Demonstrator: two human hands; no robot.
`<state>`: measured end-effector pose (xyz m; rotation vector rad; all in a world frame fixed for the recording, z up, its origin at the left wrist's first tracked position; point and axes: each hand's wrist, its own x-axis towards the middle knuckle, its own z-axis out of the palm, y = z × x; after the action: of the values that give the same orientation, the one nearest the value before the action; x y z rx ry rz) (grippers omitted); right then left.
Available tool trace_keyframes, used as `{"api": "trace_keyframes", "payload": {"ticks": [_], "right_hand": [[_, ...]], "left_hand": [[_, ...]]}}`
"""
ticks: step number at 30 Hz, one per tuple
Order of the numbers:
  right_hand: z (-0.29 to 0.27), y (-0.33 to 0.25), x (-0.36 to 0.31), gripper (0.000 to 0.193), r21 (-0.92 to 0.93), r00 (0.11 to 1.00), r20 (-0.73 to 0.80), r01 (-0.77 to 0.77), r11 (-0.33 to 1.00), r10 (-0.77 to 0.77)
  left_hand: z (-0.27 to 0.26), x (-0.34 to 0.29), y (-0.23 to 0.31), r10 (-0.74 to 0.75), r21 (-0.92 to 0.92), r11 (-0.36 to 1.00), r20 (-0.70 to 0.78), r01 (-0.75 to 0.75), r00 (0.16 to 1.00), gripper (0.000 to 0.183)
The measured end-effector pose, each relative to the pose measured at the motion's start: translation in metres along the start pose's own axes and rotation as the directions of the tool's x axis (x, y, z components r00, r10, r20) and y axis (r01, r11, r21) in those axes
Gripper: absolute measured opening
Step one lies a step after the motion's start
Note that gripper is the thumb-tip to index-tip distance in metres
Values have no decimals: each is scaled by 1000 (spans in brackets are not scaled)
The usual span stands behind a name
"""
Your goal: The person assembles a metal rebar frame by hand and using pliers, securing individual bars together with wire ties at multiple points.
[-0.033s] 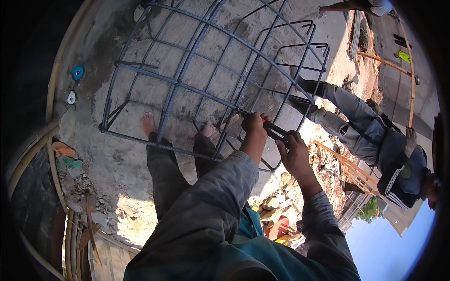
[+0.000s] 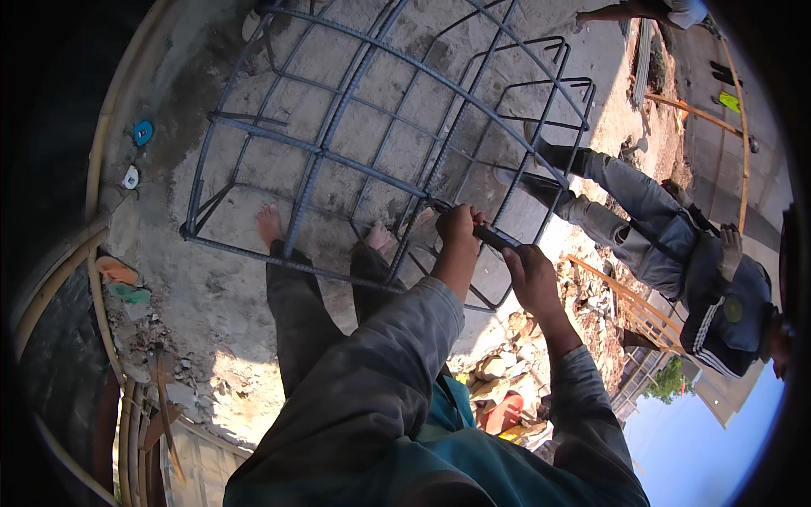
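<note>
A cage of ribbed steel rebar (image 2: pixel 323 139) with bent stirrups stands in front of me. At a crossing of its bars, dark long-handled pincers (image 2: pixel 497 237) point their head at the joint; the jaws are too small to make out. My left hand (image 2: pixel 457 226) is closed round the pincers near the head, close to the bars. My right hand (image 2: pixel 532 275) is closed on the ends of the handles, to the right and nearer me. Below the cage, my bare feet (image 2: pixel 269 225) are on the concrete floor.
At the right stands a co-worker (image 2: pixel 672 228) in dark clothes, one hand by a wooden pole (image 2: pixel 743 152). Another person's arm (image 2: pixel 621 12) reaches in at the top right. Rubble (image 2: pixel 498 359) lies behind my right arm. A blue round object (image 2: pixel 143 132) is on the floor at left.
The handles of the pincers look closer together, and my right hand has closed in on them. The cage stays in place.
</note>
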<state>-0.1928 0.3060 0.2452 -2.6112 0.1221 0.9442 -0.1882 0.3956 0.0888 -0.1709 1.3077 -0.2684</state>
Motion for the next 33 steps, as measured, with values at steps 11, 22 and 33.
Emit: {"api": "trace_keyframes", "payload": {"ticks": [11, 22, 33], "right_hand": [[32, 21, -27, 20, -176, 920, -232, 279, 944, -315], [8, -32, -16, 94, -746, 963, 97, 239, 622, -253], [5, 7, 12, 52, -227, 965, 246, 148, 962, -90]], "left_hand": [[-42, 19, -1, -50, -25, 998, 201, 56, 978, 21], [-20, 9, 3, 48, -171, 985, 108, -29, 993, 29], [-4, 2, 9, 127, 217, 971, -92, -105, 988, 16]]}}
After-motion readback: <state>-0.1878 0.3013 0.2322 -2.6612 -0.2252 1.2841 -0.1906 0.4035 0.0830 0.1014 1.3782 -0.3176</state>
